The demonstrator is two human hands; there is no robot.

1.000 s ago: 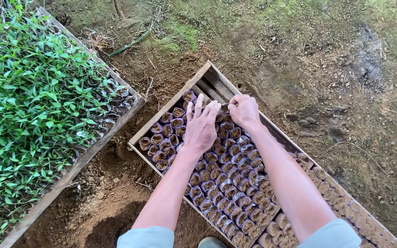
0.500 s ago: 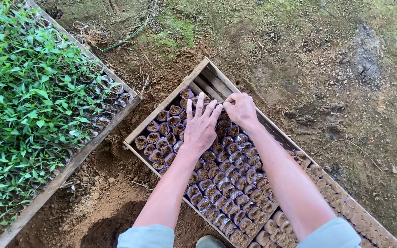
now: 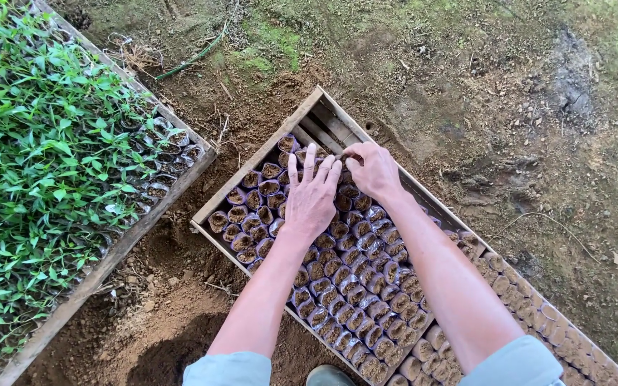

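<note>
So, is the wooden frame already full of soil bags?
Not full. The wooden frame shows bare slats at its far end, beyond the soil bags.

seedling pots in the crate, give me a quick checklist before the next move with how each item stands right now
1. Left hand flat on the pots, fingers spread: ok.
2. Right hand at the far rows, fingers curled; whether it grips a pot: cannot tell.
3. Pots packed upright and filled with soil: ok.
4. Wooden crate fully filled: not ok, bare slats show at the far end.
5. Crate sitting level on the dirt: cannot tell.
6. Seedling bed apart from both hands: ok.
</note>
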